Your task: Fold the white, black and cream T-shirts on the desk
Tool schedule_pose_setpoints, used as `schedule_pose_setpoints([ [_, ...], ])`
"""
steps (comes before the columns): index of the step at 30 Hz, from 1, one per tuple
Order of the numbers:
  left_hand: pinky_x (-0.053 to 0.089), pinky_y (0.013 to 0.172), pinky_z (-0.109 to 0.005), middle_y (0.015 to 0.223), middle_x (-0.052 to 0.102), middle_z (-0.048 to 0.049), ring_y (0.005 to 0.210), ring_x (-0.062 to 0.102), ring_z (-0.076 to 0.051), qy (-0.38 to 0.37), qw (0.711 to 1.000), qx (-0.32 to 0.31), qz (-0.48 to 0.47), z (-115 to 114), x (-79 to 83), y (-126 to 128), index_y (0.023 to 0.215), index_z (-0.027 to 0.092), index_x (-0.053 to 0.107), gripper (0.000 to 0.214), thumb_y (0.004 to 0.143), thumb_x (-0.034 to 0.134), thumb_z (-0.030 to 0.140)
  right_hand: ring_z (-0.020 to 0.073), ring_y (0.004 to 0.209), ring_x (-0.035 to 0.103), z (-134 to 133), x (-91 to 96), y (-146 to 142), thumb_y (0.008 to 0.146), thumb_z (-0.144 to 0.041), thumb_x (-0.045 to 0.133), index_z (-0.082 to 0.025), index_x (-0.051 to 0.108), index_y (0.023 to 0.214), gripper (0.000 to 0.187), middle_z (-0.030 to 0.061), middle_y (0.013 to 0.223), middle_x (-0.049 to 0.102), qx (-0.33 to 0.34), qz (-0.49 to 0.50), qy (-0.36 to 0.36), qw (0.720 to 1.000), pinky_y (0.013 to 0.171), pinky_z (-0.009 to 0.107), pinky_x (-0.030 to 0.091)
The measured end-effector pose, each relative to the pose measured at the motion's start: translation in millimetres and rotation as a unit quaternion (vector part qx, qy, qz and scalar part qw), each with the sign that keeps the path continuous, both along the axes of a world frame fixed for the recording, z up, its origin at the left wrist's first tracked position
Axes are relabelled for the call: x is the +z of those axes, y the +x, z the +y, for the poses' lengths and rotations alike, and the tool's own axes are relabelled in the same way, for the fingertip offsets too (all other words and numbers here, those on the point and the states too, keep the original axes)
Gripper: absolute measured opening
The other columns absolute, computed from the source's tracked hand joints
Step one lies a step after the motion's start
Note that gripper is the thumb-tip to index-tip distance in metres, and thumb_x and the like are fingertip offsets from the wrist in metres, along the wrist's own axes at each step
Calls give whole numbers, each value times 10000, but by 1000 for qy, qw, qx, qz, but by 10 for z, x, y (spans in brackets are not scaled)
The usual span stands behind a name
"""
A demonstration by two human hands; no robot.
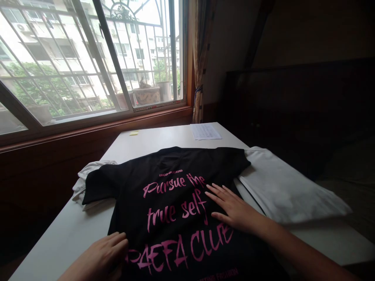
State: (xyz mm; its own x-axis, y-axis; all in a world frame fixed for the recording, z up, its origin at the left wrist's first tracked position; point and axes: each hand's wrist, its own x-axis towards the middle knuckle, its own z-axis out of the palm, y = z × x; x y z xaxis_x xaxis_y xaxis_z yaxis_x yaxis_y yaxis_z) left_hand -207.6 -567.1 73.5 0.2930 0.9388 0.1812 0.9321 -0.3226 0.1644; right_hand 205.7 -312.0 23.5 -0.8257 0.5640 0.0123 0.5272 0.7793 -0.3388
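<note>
A black T-shirt (175, 199) with pink lettering lies spread out with its collar toward the window and both short sleeves out to the sides. My right hand (230, 205) rests flat on the right part of its print, fingers stretched and slightly apart. At the shirt's left side edge, my left hand (107, 253) has its fingers curled over the fabric; the thumb is hidden. The lower hem runs out of view at the bottom.
The white table (61, 238) stands below a barred window (88, 58). White-grey garments lie under the shirt's sleeves, one folded at right (293, 187) and one bunched at left (93, 169). Paper sheets (206, 131) and a yellow note (134, 133) lie at the far end.
</note>
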Motion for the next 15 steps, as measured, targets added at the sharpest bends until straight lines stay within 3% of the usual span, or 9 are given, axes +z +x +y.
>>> schedule_pose_setpoints([
  [3, 604, 741, -239, 1084, 721, -25, 881, 696, -179, -33, 999, -15, -8, 196, 25, 40, 1089, 348, 710, 196, 928, 610, 301, 308, 1558, 178, 33, -34, -15, 993, -638, 456, -346, 296, 1608, 700, 23, 1690, 240, -9, 7, 8, 1000, 1265, 562, 130],
  [6, 596, 945, -321, 1355, 646, -35, 1138, 670, -219, -4, 1000, -4, -9, 484, -70, 10, 1308, 363, 641, 332, 984, 571, 357, 306, 1559, 178, 107, -43, -73, 999, -646, 430, -349, 290, 1610, 694, 26, 1690, 240, -14, 5, 10, 1000, 1264, 562, 125],
  [10, 443, 1154, -487, 1626, 400, -35, 1454, 436, -295, -8, 999, 21, 24, 971, -357, -143, 1558, 385, 381, 561, 1017, 492, 483, 302, 1560, 176, 307, -54, -208, 1005, -659, 391, -352, 294, 1610, 685, 31, 1694, 227, -23, 2, 12, 1000, 1263, 553, 121],
  [15, 191, 1249, -577, 1677, 279, -9, 1557, 211, -303, -67, 993, 88, 52, 1680, -635, -383, 1580, 365, 337, 599, 1029, 355, 602, 292, 1561, 175, 743, -111, -451, 1012, -673, 322, -295, 351, 1597, 697, 56, 1689, 244, -34, -9, 34, 999, 1263, 524, 123],
])
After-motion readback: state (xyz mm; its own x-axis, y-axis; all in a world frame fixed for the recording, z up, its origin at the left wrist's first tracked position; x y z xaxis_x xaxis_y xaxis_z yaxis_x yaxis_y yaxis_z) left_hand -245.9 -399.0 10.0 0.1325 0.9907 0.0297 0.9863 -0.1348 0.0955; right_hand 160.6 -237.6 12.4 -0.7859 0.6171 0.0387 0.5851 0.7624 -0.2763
